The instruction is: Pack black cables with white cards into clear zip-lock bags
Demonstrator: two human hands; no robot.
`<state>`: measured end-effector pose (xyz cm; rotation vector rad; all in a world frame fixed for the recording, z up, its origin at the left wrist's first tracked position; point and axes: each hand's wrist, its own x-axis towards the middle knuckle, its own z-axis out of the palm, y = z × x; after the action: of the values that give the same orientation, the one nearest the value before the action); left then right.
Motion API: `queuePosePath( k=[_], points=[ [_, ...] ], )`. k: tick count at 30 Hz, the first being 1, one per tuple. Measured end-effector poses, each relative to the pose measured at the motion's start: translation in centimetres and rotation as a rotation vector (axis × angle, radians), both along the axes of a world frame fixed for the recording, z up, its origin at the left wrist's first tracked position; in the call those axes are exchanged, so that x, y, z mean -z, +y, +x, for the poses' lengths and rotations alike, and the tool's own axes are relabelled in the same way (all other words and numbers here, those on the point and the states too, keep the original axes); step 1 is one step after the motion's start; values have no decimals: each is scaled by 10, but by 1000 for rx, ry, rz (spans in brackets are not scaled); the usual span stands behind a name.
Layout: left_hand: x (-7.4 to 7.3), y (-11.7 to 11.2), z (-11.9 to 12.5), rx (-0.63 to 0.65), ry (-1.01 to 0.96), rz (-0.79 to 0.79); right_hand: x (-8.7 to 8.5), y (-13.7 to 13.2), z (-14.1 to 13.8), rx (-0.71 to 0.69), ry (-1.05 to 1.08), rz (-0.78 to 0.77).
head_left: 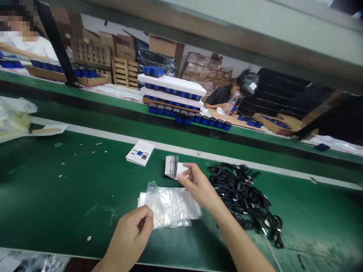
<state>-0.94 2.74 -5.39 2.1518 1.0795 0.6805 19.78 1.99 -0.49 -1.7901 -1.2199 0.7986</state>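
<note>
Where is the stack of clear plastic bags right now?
In the head view, the stack of clear plastic bags lies on the green table, just below the picture's centre, between the left hand and the black cables, with the fanned papers behind it.

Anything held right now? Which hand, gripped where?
Left hand: clear plastic bag, pinched at its near end. Right hand: at the right side of the white paper stack; grip unclear.

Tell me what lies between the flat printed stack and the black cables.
In the head view: the fanned white leaflets and, nearer the cables, the right hand, its fingers at the leaflets.
</note>
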Motion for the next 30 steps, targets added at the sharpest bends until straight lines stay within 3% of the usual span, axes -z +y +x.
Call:
queuePosePath(
  k=[5,11,15,18,21,22,24,26,28,30],
  points=[
    [6,2,0,2,-25,-39,9,47,17,79,133,-136],
    [7,2,-2,-30,-72,-118,18,48,29,54,243,-217],
    [3,3,-3,-78,-116,-187,11,24,31,137,184,-60],
    [-1,5,-2,-165,-276,-348,-2,-11,12,170,96,135],
    [-6,6,-1,-275,-485,-512,-5,-50,-23,57,11,223],
    [-8,6,-1,-278,-499,-513,-3,-60,-35,-63,-102,275],
    [-11,6,-2,-252,-426,-411,5,-72,-56,-170,-263,359],
    [-13,4,-3,-244,-295,-217,15,-75,-71,-178,-352,437],
    [-14,2,-3,-286,-209,-59,24,-74,-81,-109,-358,496],
    [-13,0,-4,-347,-194,0,33,-73,-92,29,-297,527]
  ],
)
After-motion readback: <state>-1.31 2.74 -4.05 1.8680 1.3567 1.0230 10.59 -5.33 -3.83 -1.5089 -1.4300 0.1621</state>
